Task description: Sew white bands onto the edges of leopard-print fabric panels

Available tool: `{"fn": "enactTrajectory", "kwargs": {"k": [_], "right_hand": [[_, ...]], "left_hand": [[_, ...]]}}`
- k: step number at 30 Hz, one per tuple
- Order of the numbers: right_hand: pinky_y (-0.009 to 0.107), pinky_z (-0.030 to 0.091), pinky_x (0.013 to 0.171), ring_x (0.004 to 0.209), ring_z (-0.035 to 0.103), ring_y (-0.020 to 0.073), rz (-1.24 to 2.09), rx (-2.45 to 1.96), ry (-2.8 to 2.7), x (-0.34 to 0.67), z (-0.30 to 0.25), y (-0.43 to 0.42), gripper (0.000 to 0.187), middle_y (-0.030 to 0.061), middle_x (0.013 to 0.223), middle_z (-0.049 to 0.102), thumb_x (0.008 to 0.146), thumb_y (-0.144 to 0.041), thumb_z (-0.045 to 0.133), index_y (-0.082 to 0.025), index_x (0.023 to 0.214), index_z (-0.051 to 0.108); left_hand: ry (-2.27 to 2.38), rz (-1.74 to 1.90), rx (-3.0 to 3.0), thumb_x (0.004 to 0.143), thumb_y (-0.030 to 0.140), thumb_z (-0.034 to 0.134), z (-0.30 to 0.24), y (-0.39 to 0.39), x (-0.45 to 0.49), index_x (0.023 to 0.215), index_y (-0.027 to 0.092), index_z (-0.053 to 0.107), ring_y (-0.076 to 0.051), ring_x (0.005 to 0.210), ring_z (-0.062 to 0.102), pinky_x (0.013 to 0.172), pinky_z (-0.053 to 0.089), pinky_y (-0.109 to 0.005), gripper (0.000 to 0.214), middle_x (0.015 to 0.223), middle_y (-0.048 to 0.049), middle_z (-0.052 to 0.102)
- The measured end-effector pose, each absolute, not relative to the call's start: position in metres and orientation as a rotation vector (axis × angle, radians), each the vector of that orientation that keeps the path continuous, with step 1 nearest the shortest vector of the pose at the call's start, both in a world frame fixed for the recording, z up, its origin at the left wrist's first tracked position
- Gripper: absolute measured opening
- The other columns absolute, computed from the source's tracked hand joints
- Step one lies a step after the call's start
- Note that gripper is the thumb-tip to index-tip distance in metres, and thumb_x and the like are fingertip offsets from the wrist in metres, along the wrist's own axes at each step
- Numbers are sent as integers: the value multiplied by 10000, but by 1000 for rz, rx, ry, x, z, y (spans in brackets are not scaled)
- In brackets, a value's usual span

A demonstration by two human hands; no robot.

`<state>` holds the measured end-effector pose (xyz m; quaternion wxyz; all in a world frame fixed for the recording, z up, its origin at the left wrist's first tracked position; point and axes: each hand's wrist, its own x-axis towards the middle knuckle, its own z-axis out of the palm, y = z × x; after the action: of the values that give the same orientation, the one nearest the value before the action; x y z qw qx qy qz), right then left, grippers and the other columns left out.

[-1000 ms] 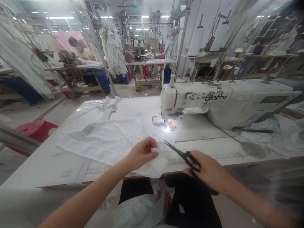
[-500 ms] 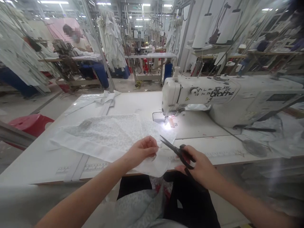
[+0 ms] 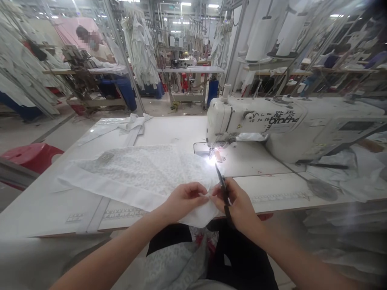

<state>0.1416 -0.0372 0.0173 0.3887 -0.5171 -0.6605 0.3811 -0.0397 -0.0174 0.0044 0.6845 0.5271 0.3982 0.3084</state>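
Note:
A white patterned fabric piece (image 3: 142,169) lies across the sewing table, its near corner hanging over the front edge. My left hand (image 3: 190,197) pinches the fabric's edge close to that corner. Right beside it, my right hand (image 3: 237,201) is closed around black-handled scissors (image 3: 222,183), whose blades point away toward the needle. The thumb and fingertip of this hand also meet at the fabric edge, almost touching the left fingertips; what they pinch there is too small to make out. Behind the hands stands a white sewing machine (image 3: 254,117) with its needle area brightly lit.
Fabric scraps (image 3: 131,125) rest at the table's far left. More white cloth (image 3: 356,169) is heaped right of the machine. Measuring scales (image 3: 123,212) run along the front edge. A red stool (image 3: 30,155) stands at left. Beyond, a person (image 3: 99,50) sits at another machine.
My right hand has moved left and up to meet my left hand at the fabric edge. The scissors have swung from pointing left to pointing away from me.

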Motion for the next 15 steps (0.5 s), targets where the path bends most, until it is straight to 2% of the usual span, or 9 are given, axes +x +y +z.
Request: {"fn": "enactTrajectory", "kwargs": {"k": [5,9,15], "right_hand": [[295,427,637,750,515,191,813,-1508,-2124,179,31,-34,326,10,856,535,650,-358,694,-214,832,465],[308,429,633,785,529,217,753,-1623,-2299,198,37,-37,365,27,880,533,663,-464,684,-213,807,462],[271,325,481,607,510,190,561,-1708,-2399,196,39,-47,322,17,725,543,719,-455,607,-221,673,391]], "left_hand": [[994,735,1154,658,356,726,2,-18,-41,816,154,641,-119,676,552,625,425,-243,270,756,-15,610],[1010,721,1125,676,354,712,3,-16,-44,792,158,646,-115,677,556,612,415,-227,238,755,-13,620],[1064,672,1109,674,344,712,7,-18,-41,767,168,648,-107,663,546,606,413,-220,209,735,-3,616]]}}
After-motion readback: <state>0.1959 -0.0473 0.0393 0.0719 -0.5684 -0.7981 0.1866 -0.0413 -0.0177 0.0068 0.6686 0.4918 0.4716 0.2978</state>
